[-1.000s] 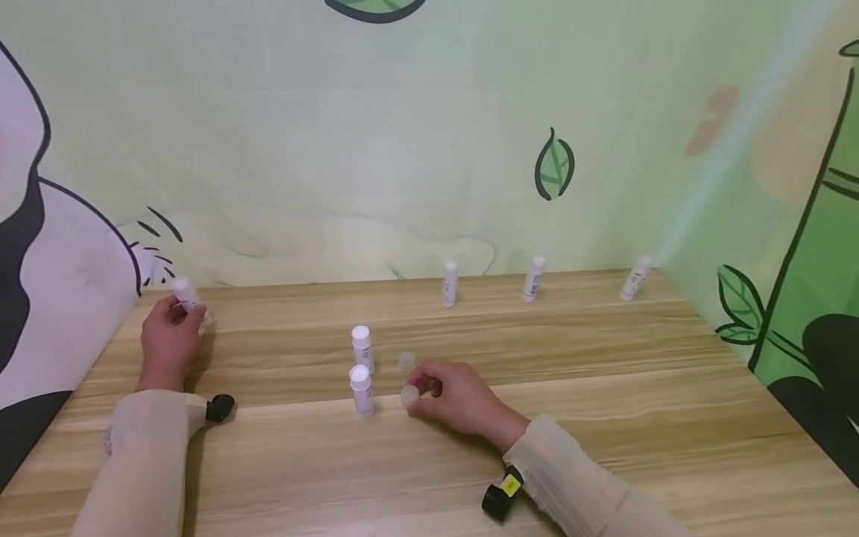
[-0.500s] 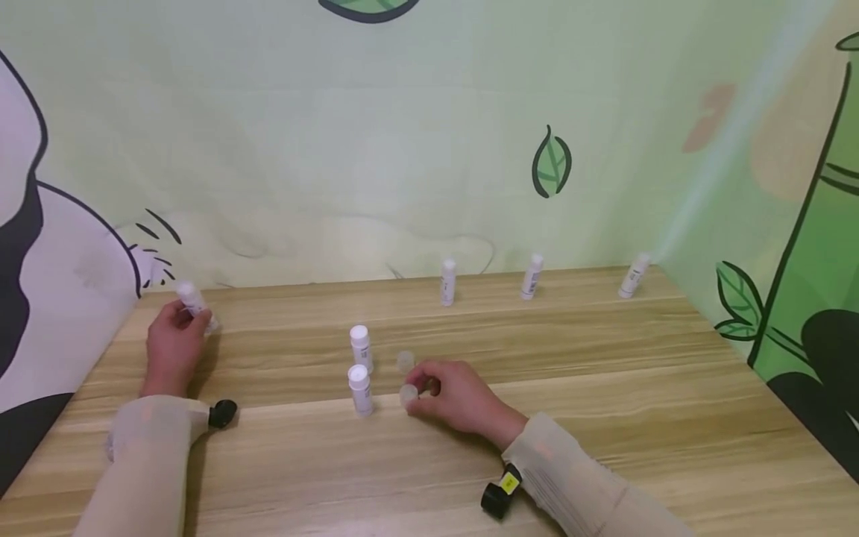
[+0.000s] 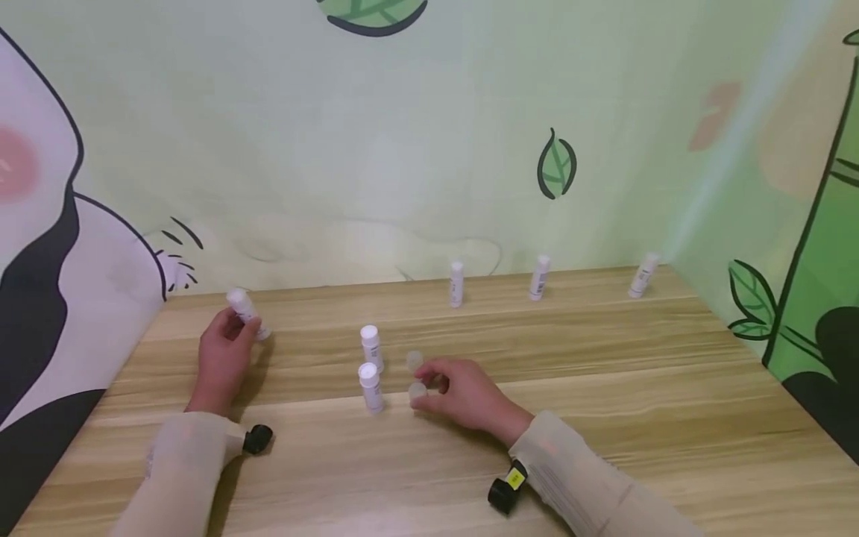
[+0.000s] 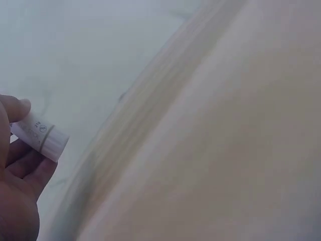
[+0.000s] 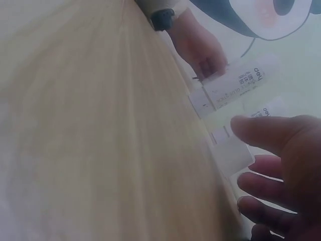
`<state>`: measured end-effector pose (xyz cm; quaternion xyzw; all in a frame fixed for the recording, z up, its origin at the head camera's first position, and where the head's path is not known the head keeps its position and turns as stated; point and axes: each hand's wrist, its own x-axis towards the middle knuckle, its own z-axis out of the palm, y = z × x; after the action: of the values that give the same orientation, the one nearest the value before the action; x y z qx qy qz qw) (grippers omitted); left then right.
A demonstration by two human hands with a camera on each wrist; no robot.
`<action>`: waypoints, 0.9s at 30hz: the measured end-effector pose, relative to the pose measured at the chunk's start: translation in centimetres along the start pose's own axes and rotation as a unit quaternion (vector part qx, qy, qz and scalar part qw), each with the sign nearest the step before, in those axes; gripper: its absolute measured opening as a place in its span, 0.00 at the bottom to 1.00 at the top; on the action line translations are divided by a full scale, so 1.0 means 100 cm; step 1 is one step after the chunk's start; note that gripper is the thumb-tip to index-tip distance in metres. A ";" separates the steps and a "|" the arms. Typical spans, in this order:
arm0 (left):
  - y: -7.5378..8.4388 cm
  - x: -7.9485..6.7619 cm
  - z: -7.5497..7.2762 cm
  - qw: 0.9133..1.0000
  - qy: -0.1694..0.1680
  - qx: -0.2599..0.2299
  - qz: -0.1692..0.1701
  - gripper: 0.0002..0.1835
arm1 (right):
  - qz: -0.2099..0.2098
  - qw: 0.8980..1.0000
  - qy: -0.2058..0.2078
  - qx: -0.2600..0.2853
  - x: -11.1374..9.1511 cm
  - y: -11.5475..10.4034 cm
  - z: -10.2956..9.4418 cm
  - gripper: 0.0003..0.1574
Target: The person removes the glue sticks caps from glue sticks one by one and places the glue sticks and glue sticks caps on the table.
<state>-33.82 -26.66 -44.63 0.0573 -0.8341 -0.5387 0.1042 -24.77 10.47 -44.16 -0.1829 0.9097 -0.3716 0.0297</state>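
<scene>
My left hand (image 3: 224,354) grips a white glue stick (image 3: 241,304), tilted, at the table's left back. In the left wrist view its printed barrel (image 4: 40,131) lies between the thumb and fingers. On the right, my right hand (image 3: 463,391) has thumb and index finger curled about a translucent cap (image 3: 417,393) on the table. The right wrist view has this cap (image 5: 234,158) between the thumb and the other fingers. A second translucent cap (image 3: 414,361) stands just behind it. Two upright glue sticks, a nearer one (image 3: 371,388) and a farther one (image 3: 370,347), stand left of the caps.
Along the back edge of the wooden table (image 3: 322,470) stand three more glue sticks: one near the middle (image 3: 456,285), one right of it (image 3: 539,278) and one by the right corner (image 3: 642,276). A printed cloth backdrop (image 3: 282,149) rises behind.
My left hand has moved to the right with its glue stick, partly along with a slight shift of the head view. The right hand stays at the nearer cap.
</scene>
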 end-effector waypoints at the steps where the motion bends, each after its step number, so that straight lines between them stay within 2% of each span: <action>1: 0.003 -0.005 0.004 1.000 -0.011 0.000 0.006 0.32 | -0.001 1.000 0.003 0.000 0.000 0.000 0.000 0.26; 5: 0.013 -0.024 0.017 0.999 -0.035 -0.005 0.040 0.30 | -0.008 1.000 0.012 -0.005 0.001 0.000 -0.001 0.28; 12: 0.024 -0.059 0.036 0.993 -0.057 -0.036 0.100 0.24 | -0.021 0.999 0.026 0.009 -0.002 -0.003 -0.001 0.30; 22: 0.038 -0.100 0.047 0.985 -0.098 -0.067 0.124 0.21 | -0.059 0.997 0.033 0.035 -0.006 -0.013 -0.001 0.30; 27: 0.045 -0.116 0.049 0.981 -0.121 -0.065 0.135 0.18 | -0.077 0.996 0.029 0.040 -0.009 -0.018 -0.002 0.30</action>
<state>-23.61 -18.06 -43.82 -0.1289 -0.8035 -0.5759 0.0778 -23.42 9.73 -42.78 -0.2400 0.8777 -0.4143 -0.0183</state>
